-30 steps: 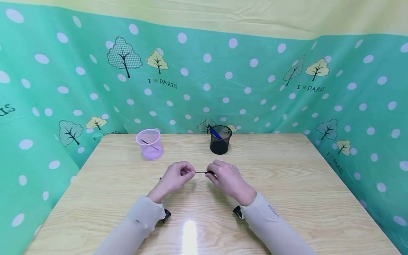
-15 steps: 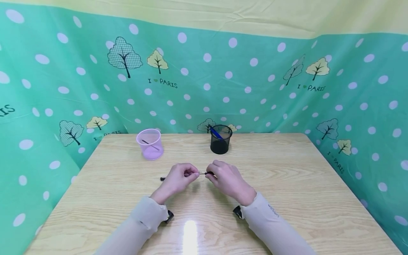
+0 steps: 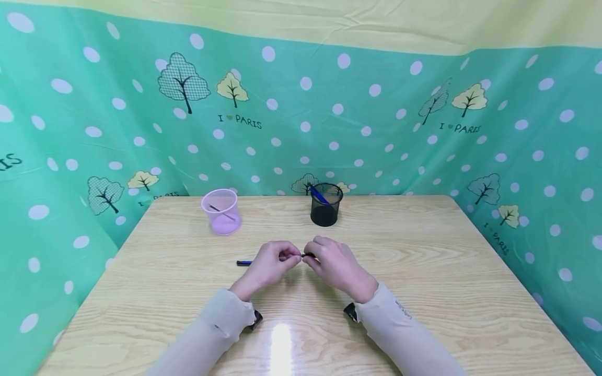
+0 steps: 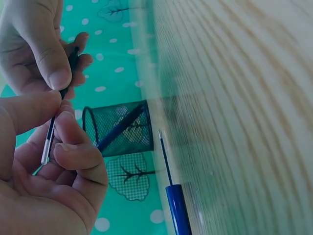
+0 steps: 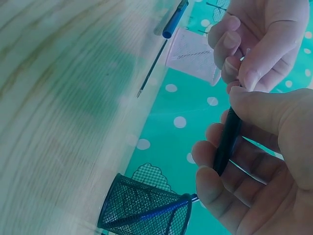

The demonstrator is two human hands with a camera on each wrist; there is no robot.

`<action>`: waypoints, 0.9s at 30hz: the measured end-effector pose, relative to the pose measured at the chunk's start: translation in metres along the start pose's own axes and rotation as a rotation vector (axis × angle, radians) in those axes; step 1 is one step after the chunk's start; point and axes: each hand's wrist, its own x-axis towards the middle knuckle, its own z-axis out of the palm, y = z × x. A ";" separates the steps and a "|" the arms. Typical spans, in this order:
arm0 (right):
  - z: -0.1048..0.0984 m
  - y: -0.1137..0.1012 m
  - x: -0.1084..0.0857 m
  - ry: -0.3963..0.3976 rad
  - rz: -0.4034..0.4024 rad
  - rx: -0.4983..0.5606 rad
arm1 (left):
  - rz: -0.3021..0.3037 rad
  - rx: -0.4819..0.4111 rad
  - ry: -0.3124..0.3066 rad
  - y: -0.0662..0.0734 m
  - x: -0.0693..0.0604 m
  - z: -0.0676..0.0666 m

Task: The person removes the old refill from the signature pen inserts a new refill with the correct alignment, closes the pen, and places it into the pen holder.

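Observation:
My left hand (image 3: 271, 262) pinches a thin refill (image 4: 47, 142) between thumb and forefinger, its clear end pointing into the palm. Fingers of my right hand (image 3: 336, 266) hold a black pen barrel (image 5: 227, 144), which meets the refill where both hands' fingertips touch, above the table. Beneath my left hand, a blue pen barrel (image 3: 244, 263) lies on the table; in the left wrist view a thin dark refill (image 4: 166, 159) lies in line with the blue barrel (image 4: 178, 210), at its end.
A pink mesh cup (image 3: 222, 212) with a thin dark stick inside stands at the back left of the wooden table (image 3: 404, 224). Behind my right hand is a black mesh cup (image 3: 324, 213) holding a blue pen (image 3: 319, 195). A patterned green curtain (image 3: 282, 130) surrounds the table.
My left hand has moved right, towards my right hand, and the stretch of refill seen between them has shortened. More of the blue barrel on the table shows. My right hand stays in place.

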 end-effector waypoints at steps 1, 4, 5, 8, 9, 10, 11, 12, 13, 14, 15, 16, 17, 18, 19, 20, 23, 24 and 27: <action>0.000 0.000 0.000 -0.001 0.003 0.001 | -0.007 -0.002 0.000 0.000 0.000 0.000; -0.002 -0.001 0.001 -0.006 0.010 0.000 | -0.032 0.000 -0.005 0.001 0.000 -0.002; -0.002 -0.001 0.001 -0.007 0.013 -0.001 | -0.038 0.000 -0.007 0.001 0.000 -0.003; -0.003 0.000 0.001 -0.006 0.017 0.000 | -0.033 0.020 -0.011 0.003 -0.001 -0.008; -0.003 0.000 0.001 -0.005 0.017 0.001 | -0.024 0.038 -0.008 0.003 -0.001 -0.010; -0.003 0.000 0.001 -0.003 0.018 0.001 | -0.012 0.056 -0.005 0.004 -0.001 -0.012; -0.003 0.000 0.001 -0.001 0.019 0.000 | 0.001 0.078 -0.004 0.005 -0.002 -0.015; -0.003 0.000 0.001 0.001 0.019 0.000 | 0.011 0.106 -0.003 0.006 -0.002 -0.017; -0.003 0.001 0.001 0.004 0.018 0.000 | 0.018 0.133 -0.004 0.007 -0.002 -0.019; -0.003 0.001 0.001 0.004 0.017 0.000 | 0.023 0.163 -0.005 0.008 -0.002 -0.022; -0.003 0.001 0.001 0.005 0.016 0.001 | 0.025 0.190 -0.010 0.009 -0.002 -0.024; -0.003 0.001 0.001 0.006 0.016 0.000 | 0.023 0.211 -0.018 0.009 -0.003 -0.026; -0.003 0.001 0.001 0.006 0.015 -0.001 | 0.022 0.232 -0.024 0.010 -0.003 -0.028; -0.003 0.001 0.001 0.007 0.014 -0.001 | 0.022 0.250 -0.026 0.011 -0.004 -0.029; -0.003 0.001 0.001 0.008 0.013 -0.001 | 0.028 0.265 -0.026 0.011 -0.004 -0.030; -0.003 0.001 0.001 0.008 0.012 0.000 | 0.033 0.276 -0.024 0.012 -0.004 -0.031; -0.003 0.001 0.001 0.008 0.008 0.000 | 0.071 0.298 -0.015 0.011 -0.004 -0.030; -0.003 0.001 0.001 0.008 0.007 0.000 | 0.084 0.305 -0.010 0.011 -0.004 -0.029; -0.004 0.000 0.001 0.004 0.005 -0.004 | 0.103 0.312 -0.001 0.011 -0.003 -0.026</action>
